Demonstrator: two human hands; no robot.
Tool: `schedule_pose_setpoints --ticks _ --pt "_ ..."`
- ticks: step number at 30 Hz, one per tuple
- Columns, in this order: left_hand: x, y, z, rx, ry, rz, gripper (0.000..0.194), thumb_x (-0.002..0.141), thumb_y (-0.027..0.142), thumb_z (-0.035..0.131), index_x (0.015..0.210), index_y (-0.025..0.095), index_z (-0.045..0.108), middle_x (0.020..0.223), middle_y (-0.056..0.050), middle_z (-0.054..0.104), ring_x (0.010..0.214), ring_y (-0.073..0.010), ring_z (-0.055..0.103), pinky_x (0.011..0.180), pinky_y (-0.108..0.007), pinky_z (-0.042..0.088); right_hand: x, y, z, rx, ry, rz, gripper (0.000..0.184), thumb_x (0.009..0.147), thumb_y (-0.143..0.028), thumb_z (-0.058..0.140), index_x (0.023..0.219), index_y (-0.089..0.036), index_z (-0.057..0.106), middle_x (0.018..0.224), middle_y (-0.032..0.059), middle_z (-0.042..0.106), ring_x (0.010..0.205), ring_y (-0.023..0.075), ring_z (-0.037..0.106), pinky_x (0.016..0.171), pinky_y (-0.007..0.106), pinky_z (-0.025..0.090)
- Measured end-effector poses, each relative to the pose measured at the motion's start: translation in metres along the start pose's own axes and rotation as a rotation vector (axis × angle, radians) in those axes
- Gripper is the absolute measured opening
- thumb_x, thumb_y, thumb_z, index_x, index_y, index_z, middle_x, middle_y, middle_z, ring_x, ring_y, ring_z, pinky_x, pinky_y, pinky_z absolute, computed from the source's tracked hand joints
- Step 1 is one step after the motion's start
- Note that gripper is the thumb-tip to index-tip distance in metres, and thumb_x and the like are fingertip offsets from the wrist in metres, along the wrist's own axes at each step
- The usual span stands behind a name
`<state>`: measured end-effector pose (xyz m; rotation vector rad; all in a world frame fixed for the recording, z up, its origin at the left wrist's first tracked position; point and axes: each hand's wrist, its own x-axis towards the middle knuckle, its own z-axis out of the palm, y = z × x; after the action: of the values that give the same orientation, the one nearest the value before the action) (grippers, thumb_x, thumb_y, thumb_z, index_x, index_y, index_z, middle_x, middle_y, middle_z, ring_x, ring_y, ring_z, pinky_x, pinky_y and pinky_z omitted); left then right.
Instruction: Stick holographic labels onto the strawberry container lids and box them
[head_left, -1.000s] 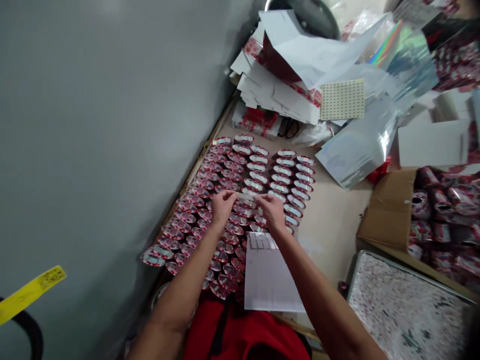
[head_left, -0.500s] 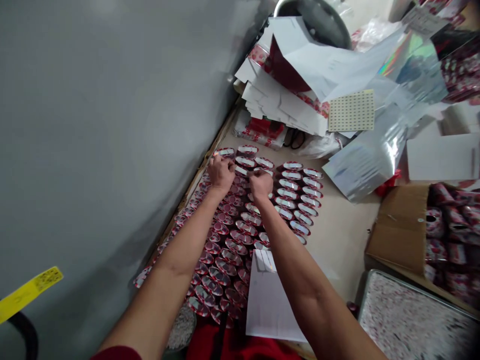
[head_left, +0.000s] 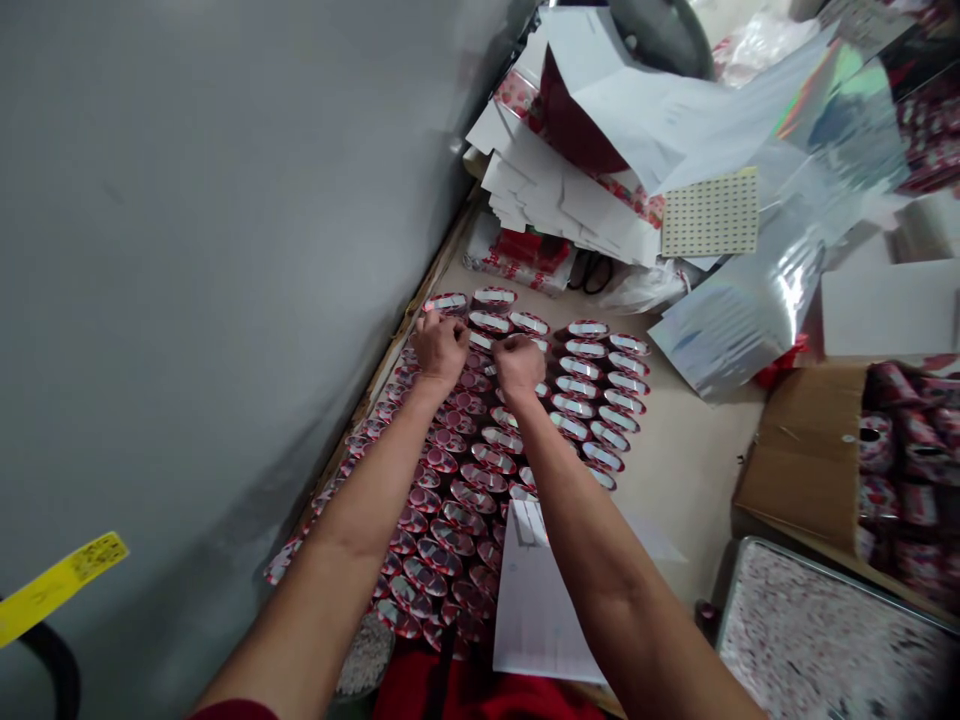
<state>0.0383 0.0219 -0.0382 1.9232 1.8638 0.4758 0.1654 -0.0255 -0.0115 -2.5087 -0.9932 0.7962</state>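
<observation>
Many small red packets (head_left: pixel 577 386) stand upright in close rows, their oval tops facing up. White strips lie across the tops at the far and right side; pinkish round marks show on others in the middle. My left hand (head_left: pixel 441 345) is closed at the left end of one packet with a white strip (head_left: pixel 480 343). At its right end my right hand (head_left: pixel 519 366) is closed too, fingers curled in a pinch. The fingertips are partly hidden, so the exact hold is unclear. Beneath my right forearm lies a white sheet (head_left: pixel 536 610) with a few strips near its top.
A grey wall (head_left: pixel 187 250) borders the left side. Behind the rows are stacked white cards (head_left: pixel 555 185), black-handled scissors (head_left: pixel 592 272), a dotted sticker sheet (head_left: pixel 709 215) and silvery film (head_left: pixel 742 310). At right stand a cardboard box (head_left: pixel 799 460) of packets and a metal tray (head_left: pixel 731 590) of pale bits.
Both hands stay at the same packet, with only slight finger movement. The view has shifted a little.
</observation>
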Motion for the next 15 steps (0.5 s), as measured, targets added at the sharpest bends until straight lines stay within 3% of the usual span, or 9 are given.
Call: schedule_pose_setpoints --ticks 4,7,9,12,15 --pt "-0.004 0.009 -0.001 -0.026 0.038 -0.072 0.011 0.088 0.032 0.069 0.091 0.022 0.072 0.12 -0.015 0.063 0.119 -0.0364 0.054 0.102 -0.049 0.043 0.002 0.0 0.002 0.004 -0.001 -0.003 0.023 0.084 -0.041 0.065 0.093 -0.024 0.077 0.097 0.0134 0.078 0.096 0.0309 0.072 0.083 0.037 0.05" --pt "0.0 0.015 -0.004 -0.057 0.129 -0.246 0.039 0.077 0.029 0.081 0.11 0.018 0.064 0.133 -0.02 0.057 0.124 -0.0391 0.053 0.104 -0.05 0.044 0.01 0.005 -0.003 0.027 0.042 0.049 0.036 0.075 -0.041 0.074 0.105 -0.021 0.073 0.1 0.0141 0.077 0.095 0.0312 0.071 0.082 0.038 0.051" --pt "0.005 0.019 -0.007 -0.092 0.156 -0.341 0.049 0.071 0.023 0.084 0.112 0.016 0.061 0.133 -0.021 0.057 0.124 -0.039 0.054 0.104 -0.049 0.044 0.015 0.01 -0.009 0.081 0.05 0.09 0.04 0.07 -0.041 0.078 0.103 -0.02 0.073 0.096 0.0119 0.077 0.089 0.0298 0.071 0.079 0.036 0.051" --pt "0.003 0.024 -0.015 -0.219 0.168 -0.305 0.036 0.072 0.016 0.081 0.102 0.017 0.062 0.121 -0.017 0.065 0.118 -0.0325 0.059 0.105 -0.043 0.044 0.019 0.019 -0.018 0.231 0.024 0.077 0.032 0.07 -0.047 0.074 0.084 -0.018 0.074 0.08 0.0068 0.074 0.077 0.0255 0.069 0.071 0.032 0.049" --pt "-0.02 0.027 -0.025 -0.535 0.103 -0.279 0.018 0.083 0.028 0.077 0.093 0.019 0.065 0.101 -0.009 0.072 0.099 -0.0248 0.067 0.096 -0.037 0.05 0.018 0.021 -0.021 0.361 0.055 -0.002 0.037 0.071 -0.052 0.07 0.08 -0.017 0.073 0.072 0.0043 0.071 0.07 0.0221 0.066 0.065 0.029 0.046"
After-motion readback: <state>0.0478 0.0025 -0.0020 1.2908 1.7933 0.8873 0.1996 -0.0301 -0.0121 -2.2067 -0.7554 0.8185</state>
